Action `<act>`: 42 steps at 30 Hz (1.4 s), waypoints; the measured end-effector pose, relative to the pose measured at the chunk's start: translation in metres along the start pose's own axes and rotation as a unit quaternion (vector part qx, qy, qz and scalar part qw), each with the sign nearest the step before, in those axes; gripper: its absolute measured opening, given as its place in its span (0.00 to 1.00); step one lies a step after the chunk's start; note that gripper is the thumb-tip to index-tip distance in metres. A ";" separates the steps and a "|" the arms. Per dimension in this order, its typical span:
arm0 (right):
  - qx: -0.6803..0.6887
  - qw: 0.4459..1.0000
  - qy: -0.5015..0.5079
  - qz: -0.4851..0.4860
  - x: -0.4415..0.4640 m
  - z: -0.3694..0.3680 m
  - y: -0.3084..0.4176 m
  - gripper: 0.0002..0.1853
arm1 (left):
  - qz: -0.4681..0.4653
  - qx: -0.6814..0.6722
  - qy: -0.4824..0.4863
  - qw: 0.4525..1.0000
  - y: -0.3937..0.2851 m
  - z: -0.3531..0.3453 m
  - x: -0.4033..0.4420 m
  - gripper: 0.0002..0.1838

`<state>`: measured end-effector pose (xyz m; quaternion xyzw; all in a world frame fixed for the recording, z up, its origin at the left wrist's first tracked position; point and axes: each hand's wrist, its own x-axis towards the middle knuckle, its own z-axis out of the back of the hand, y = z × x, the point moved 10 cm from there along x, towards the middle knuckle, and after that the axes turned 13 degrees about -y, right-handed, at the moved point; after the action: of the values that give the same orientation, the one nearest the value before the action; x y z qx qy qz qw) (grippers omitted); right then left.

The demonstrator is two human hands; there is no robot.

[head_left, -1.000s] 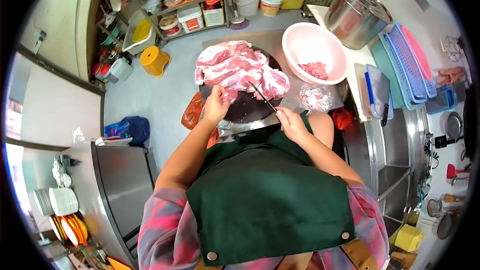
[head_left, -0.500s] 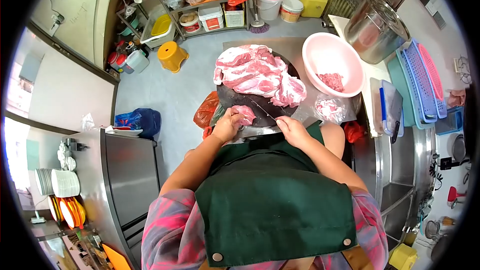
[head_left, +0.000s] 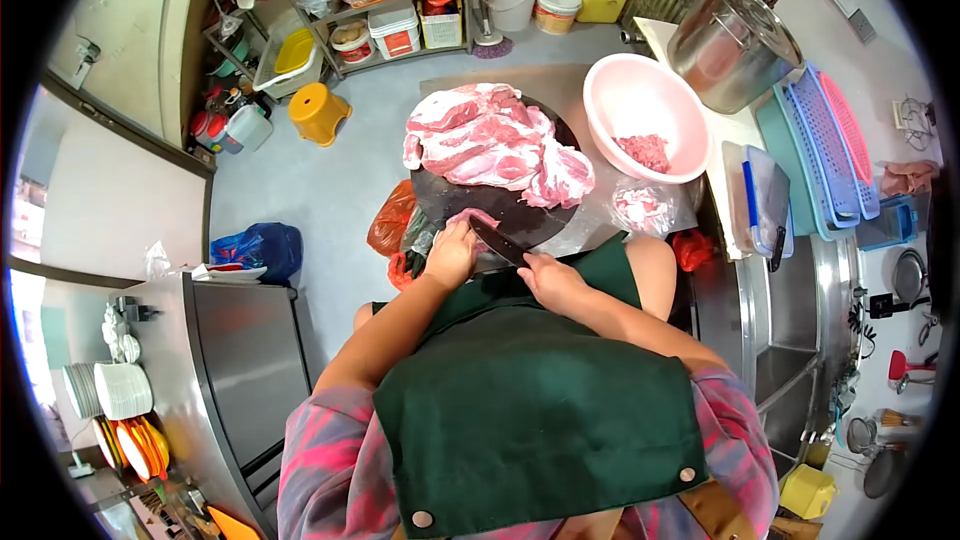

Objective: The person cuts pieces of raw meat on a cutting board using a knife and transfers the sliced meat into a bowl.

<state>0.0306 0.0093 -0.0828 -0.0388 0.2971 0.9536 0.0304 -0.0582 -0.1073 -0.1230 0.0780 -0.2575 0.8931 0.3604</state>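
My right hand (head_left: pixel 553 282) is closed around the handle of a knife (head_left: pixel 498 242). Its dark blade points up and left, with the tip at a small piece of meat (head_left: pixel 474 217). Closed fingers of my left hand (head_left: pixel 453 256) press on that piece near the front edge of a round dark cutting board (head_left: pixel 432 198); they hide part of it. Behind both hands, a large slab of raw meat (head_left: pixel 485 145) with white fat covers much of the board. Right of the board stands a pink basin (head_left: pixel 610 105) containing small meat pieces (head_left: pixel 645 152).
A clear plastic bag with pale meat scraps (head_left: pixel 643 208) lies beside the basin. Below the board's left side hang an orange-red bag (head_left: pixel 390 220) and other bags. At the right are a steel pot (head_left: pixel 735 50), a lidded container (head_left: pixel 765 205) and a sink (head_left: pixel 785 375).
The knife and my right hand have moved left, bringing the blade to the small piece of meat. My left hand now covers more of that piece. The whole view has shifted slightly.
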 end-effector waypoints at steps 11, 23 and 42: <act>-0.061 0.997 -0.017 0.051 0.029 -0.006 0.018 0.21 | -0.022 -0.014 -0.052 0.998 0.003 0.001 0.000 0.24; -0.035 0.997 -0.040 0.046 0.015 0.005 -0.042 0.22 | 0.031 -0.019 -0.015 0.999 -0.001 0.013 -0.002 0.22; -0.015 0.997 -0.024 0.072 0.056 -0.005 -0.005 0.21 | 0.001 -0.073 -0.079 0.994 -0.008 0.029 0.005 0.23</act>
<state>-0.0243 0.0126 -0.0944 0.0049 0.2838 0.9584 -0.0318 -0.0577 -0.1144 -0.0932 0.1218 -0.3498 0.8634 0.3425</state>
